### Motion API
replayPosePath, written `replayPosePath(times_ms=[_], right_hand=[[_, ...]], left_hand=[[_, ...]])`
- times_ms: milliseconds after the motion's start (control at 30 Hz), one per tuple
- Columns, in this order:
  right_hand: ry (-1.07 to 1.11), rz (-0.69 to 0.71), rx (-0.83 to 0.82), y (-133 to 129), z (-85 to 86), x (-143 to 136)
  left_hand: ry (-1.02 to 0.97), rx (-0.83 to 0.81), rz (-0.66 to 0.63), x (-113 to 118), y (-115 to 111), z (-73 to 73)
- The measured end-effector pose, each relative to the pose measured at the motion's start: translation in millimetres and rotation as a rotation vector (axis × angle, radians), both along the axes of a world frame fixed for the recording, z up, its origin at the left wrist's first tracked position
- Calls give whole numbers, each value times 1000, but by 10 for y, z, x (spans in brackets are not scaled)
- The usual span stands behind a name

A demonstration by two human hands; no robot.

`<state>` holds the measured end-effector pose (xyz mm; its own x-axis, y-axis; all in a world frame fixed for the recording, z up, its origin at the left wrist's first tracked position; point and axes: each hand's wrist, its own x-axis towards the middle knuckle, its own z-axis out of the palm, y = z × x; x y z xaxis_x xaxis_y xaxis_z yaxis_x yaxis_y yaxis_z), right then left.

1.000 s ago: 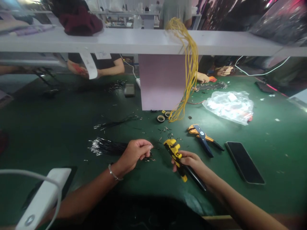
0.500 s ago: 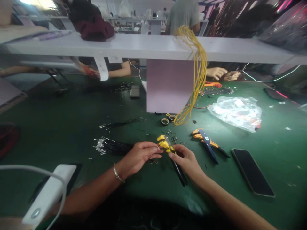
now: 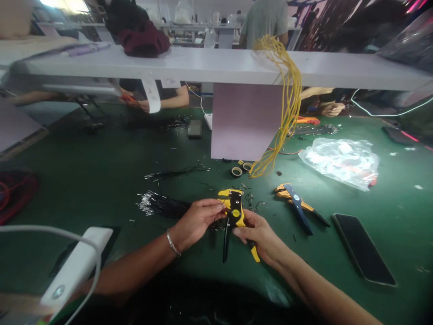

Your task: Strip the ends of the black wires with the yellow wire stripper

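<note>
My right hand (image 3: 259, 234) is closed around one handle of a yellow and black wire stripper (image 3: 236, 210), whose handles are spread apart. At the tool's jaws, my left hand (image 3: 199, 221) pinches a thin dark wire; the fingers hide most of it. A bundle of black wires (image 3: 165, 205) with bright stripped ends lies just left of my left hand, and its far end is hidden behind that hand. Small dark offcuts (image 3: 252, 198) are scattered beyond the tool.
A second stripper, blue and orange (image 3: 297, 207), and a phone (image 3: 363, 248) lie to the right. Yellow wires (image 3: 287, 99) hang over the white shelf (image 3: 189, 65). Clear bags (image 3: 341, 160) lie at back right. A white power strip (image 3: 77, 266) stands at left. Co-workers' hands (image 3: 333, 108) show across the table.
The stripper has turned in my right hand: its flat side now faces me and its handles are spread. My left hand stays at the jaws. The view has shifted slightly left.
</note>
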<state>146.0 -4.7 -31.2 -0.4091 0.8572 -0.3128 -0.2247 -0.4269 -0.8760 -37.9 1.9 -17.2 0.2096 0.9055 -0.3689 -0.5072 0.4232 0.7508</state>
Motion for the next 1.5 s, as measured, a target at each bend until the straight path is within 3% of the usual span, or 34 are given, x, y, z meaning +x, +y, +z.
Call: replayPosePath(times_ms=[267,433,567,967,1500], right_hand=[[208,186,-187,-192,-156,-112],[131,-42,-69,-98,-111,-61],[-40,-158,85,13,-122,35],[-255,-82,139,-28,-153,-34],[-513,27,407,-52,-16,-69]], left_hand=[[71,-2,-77,6,-30,57],[332,137,20,-48,2,46],[444,150,4,-42,-2,19],[381,62,8,14,-33,65],[372,16,-89,64,-119,287]])
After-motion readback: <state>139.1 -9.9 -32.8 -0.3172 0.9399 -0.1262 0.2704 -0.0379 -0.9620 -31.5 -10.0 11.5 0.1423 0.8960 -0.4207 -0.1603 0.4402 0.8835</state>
